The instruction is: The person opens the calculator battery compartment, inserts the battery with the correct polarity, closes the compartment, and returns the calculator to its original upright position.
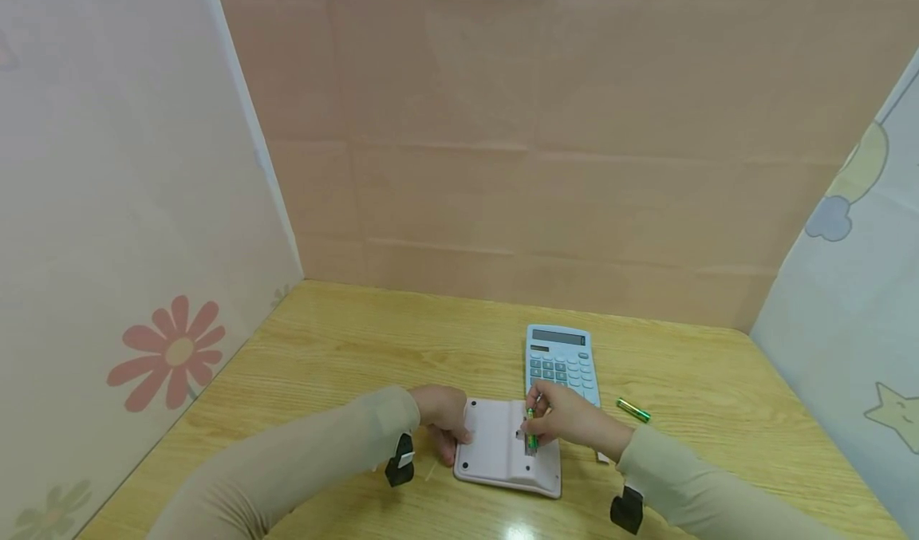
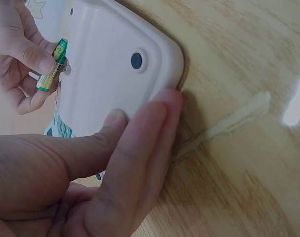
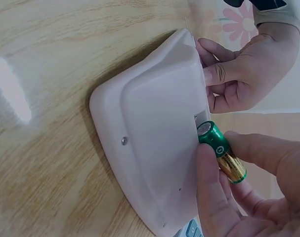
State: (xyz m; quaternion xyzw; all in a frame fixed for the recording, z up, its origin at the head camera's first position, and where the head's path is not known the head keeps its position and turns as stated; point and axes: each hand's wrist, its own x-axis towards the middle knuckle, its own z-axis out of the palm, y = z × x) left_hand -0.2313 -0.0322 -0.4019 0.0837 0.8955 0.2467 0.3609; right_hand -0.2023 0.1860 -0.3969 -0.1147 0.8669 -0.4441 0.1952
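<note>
Your beige sleeves [image 1: 309, 452] reach in from the near side, one to each side of the pale pink calculator [image 1: 491, 452], your landmark, which lies face-down on the wood-grain table [image 1: 402, 325]. A whitish strip [image 2: 234, 118] sticks to the tabletop just beside that calculator's left edge. Your left hand [image 1: 445, 420] grips the same edge, thumb on the back casing, fingers along the side. Your right hand [image 1: 553, 416] is over the right part of the calculator, pinching a green-and-gold battery [image 3: 222, 152] between thumb and fingers. The battery is tilted, its green end at the open battery compartment [image 3: 201, 117]; you cannot tell whether it touches the inside. Beyond the pink calculator and to its right, a light blue calculator [image 1: 560, 352] lies face-up, partly hidden by your right hand. Farther right of the pink calculator, a second green battery [image 1: 633, 410] lies on its side. Well behind the pink calculator rises a peach-tan wall covering [image 1: 538, 165], creased in a grid.
</note>
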